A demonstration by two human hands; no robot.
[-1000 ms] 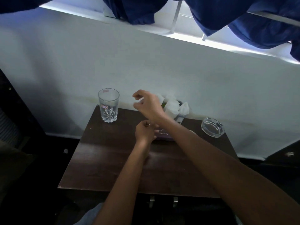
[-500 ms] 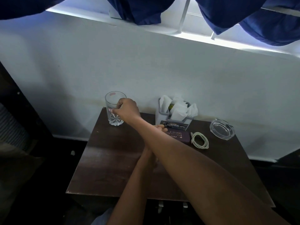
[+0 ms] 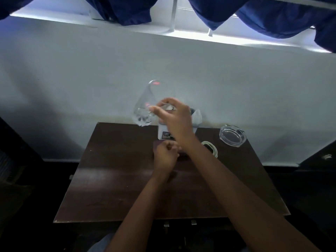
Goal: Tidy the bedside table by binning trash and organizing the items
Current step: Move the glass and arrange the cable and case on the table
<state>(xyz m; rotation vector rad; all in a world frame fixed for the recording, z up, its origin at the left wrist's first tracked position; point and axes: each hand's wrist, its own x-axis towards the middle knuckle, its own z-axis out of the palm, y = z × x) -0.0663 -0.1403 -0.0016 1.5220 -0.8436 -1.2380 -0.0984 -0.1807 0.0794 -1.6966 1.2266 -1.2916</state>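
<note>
My right hand [image 3: 175,118] grips a clear drinking glass [image 3: 145,110] and holds it lifted and tilted above the back of the dark wooden bedside table [image 3: 118,179]; the glass is motion-blurred. My left hand [image 3: 165,155] rests on the table as a closed fist, just in front of a white tissue holder [image 3: 163,134]. A dark booklet [image 3: 182,155] lies mostly hidden beside that fist. To the right of my right forearm lies a coiled white cable [image 3: 212,148].
A clear glass ashtray [image 3: 232,136] sits at the table's back right corner. A white wall stands right behind the table, with blue curtains [image 3: 127,10] hanging above. Dark furniture flanks both sides of the table.
My right hand reached left to the glass, closed on it, and has lifted it off the table toward the middle, tilted. My left fist has stayed by the booklet.
</note>
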